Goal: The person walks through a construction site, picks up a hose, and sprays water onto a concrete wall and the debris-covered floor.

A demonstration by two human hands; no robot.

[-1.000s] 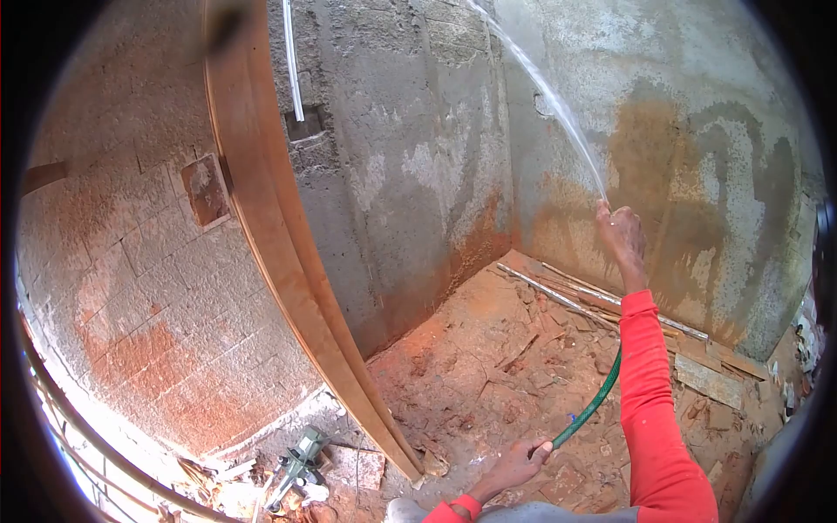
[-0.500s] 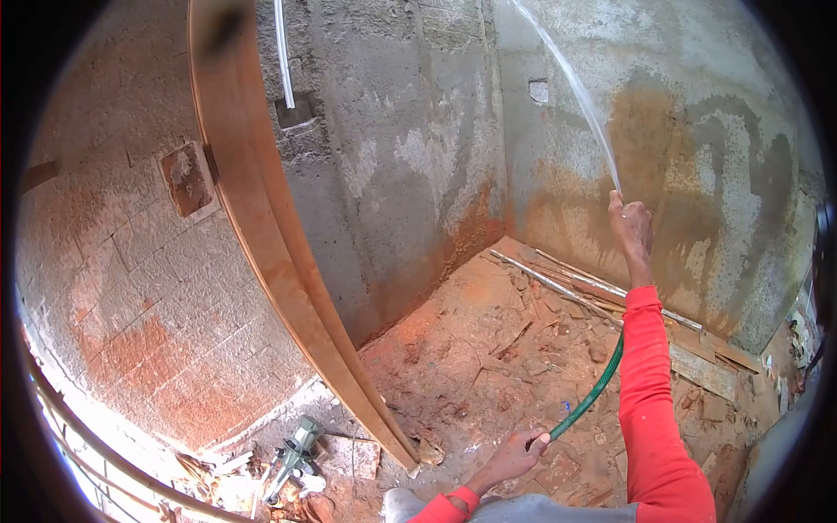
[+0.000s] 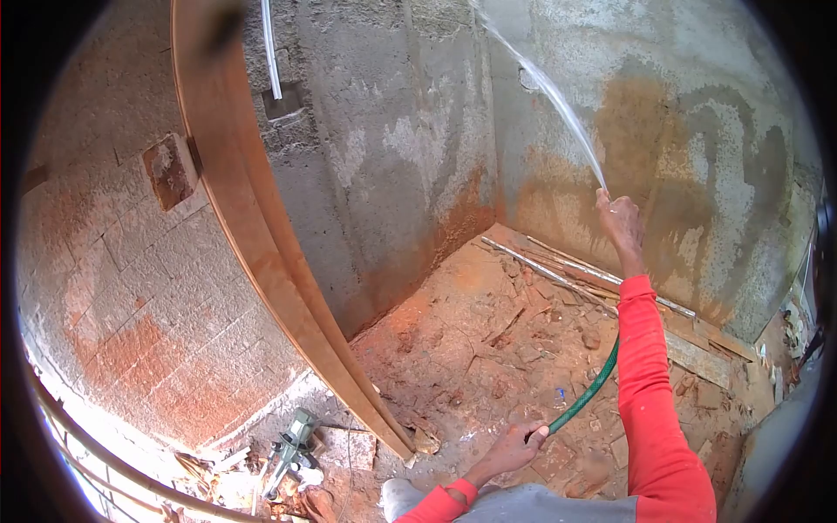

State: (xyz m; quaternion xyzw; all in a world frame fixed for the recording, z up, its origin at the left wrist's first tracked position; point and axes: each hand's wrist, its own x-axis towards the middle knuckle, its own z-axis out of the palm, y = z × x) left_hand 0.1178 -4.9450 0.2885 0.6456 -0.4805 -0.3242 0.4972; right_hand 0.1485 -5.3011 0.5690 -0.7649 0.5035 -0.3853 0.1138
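A green hose [image 3: 595, 390] curves up from my left hand [image 3: 514, 449], behind my red right sleeve, toward my right hand [image 3: 622, 223]. My left fingers are wrapped round the hose low down, close to my body. Raised in front of the wall, my right hand is closed at the hose's outlet, and its fingers hide the hose end. A stream of water [image 3: 562, 106] leaves that hand and arcs up and to the left against the grey cement wall [image 3: 558, 166]. Wet dark patches and reddish mud stains mark this wall.
A tall wooden door frame board [image 3: 261, 235] leans at the left. Long strips and planks [image 3: 602, 283] lie along the wall's foot. Broken rubble covers the reddish floor [image 3: 462, 349]. A green power tool [image 3: 295, 440] sits among debris at lower left.
The view has shifted slightly, so the walls and board appear further left. The water stream now bends more to the left. Both hands keep their hold on the hose.
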